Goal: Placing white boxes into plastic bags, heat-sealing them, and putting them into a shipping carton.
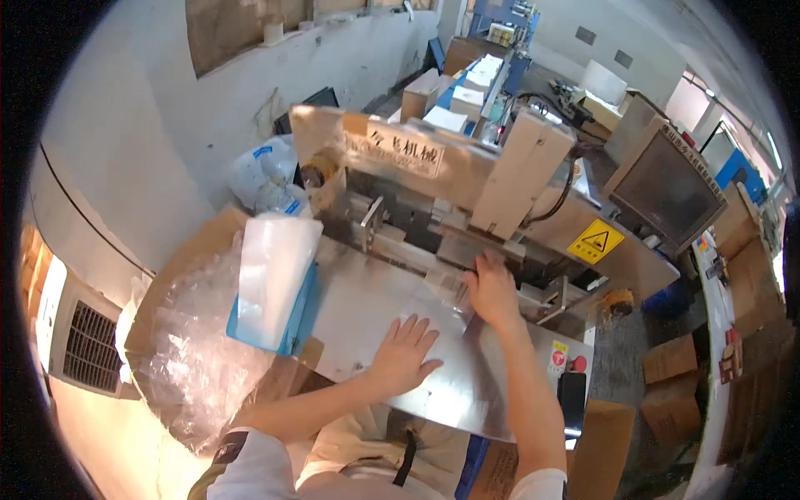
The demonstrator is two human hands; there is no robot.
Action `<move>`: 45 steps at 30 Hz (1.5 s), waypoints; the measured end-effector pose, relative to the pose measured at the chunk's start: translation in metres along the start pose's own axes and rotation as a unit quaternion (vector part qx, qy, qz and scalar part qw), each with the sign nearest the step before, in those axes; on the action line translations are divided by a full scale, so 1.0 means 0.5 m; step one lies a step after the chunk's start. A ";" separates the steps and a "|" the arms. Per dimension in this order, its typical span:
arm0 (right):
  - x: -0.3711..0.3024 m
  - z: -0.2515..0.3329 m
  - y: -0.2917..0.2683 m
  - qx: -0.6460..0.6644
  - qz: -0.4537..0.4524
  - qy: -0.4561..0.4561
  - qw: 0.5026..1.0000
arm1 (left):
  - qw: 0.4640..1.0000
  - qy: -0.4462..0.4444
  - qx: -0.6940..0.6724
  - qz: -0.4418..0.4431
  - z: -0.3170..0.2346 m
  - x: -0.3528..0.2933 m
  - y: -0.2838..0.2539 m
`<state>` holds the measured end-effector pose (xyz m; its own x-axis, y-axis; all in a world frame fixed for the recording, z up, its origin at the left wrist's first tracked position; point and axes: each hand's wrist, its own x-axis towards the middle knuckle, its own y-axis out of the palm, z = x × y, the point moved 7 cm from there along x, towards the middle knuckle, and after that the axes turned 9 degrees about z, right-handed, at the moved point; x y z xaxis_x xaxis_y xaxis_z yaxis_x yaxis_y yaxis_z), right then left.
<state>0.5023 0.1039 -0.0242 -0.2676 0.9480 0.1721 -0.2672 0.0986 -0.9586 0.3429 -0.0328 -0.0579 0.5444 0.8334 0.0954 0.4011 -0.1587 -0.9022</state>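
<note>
My left hand [404, 357] lies flat on the shiny metal worktop [358, 292], its fingers spread and holding nothing. Farther right, my right hand [493, 292] reaches to the machine's middle, with fingertips at a grey metal block [471, 248] below the upright housing [523, 175]. Its fingers look stretched out; what lies under the palm is hidden. Left of my left hand, a stack of clear plastic bags [277, 271] rests in a blue tray [302, 312]. Metal guide rails [400, 250] run across behind the worktop.
At the left stands a large cardboard box [179, 254] full of crumpled clear plastic [196, 350]. A red button [578, 364] and a black phone [572, 396] sit right of my right forearm. A dark monitor [671, 187] and yellow warning sign [596, 242] are at right; cartons [671, 358] stand beyond.
</note>
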 end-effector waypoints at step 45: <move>0.000 0.058 0.010 -0.063 0.041 0.025 0.997 | 0.999 0.010 -0.005 -0.037 -0.003 -0.057 0.014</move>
<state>0.4741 0.0958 -0.0225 -0.2364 0.9680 0.0842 -0.1278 0.0549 -0.9903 0.3312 -0.0582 -0.0662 0.5286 0.8317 0.1699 0.4484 -0.1036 -0.8878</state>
